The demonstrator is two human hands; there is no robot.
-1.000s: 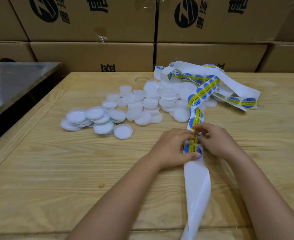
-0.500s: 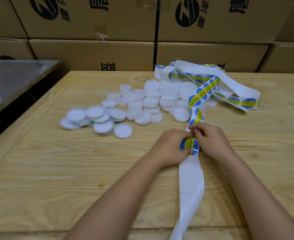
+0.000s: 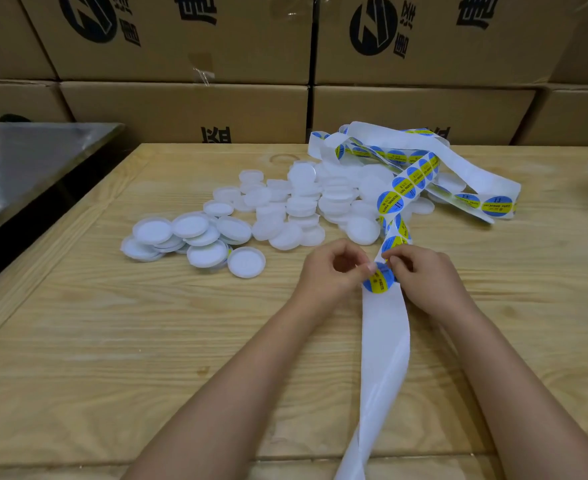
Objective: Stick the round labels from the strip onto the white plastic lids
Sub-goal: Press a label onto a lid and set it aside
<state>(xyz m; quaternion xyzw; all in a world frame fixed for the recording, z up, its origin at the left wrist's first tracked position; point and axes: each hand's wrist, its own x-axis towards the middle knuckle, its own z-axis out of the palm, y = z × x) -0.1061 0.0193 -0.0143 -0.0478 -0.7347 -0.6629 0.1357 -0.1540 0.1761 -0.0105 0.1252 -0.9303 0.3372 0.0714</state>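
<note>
Pinching: my left hand (image 3: 330,271) nips the round blue-yellow label (image 3: 377,280); my right hand (image 3: 424,278) nips the glossy white strip (image 3: 386,341).

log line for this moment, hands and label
step: peeling round label | left hand: pinches its edge | right hand: pinches strip above it | lids: heaped, none held

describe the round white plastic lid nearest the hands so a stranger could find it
On the pale wooden table, find the heap of round white plastic lids and follow it left to the rim-up cluster. The lid sits at that cluster's near right corner, towards the left hand. Unlike its overlapping neighbours, it lies flat on the wood, whole face showing.
</note>
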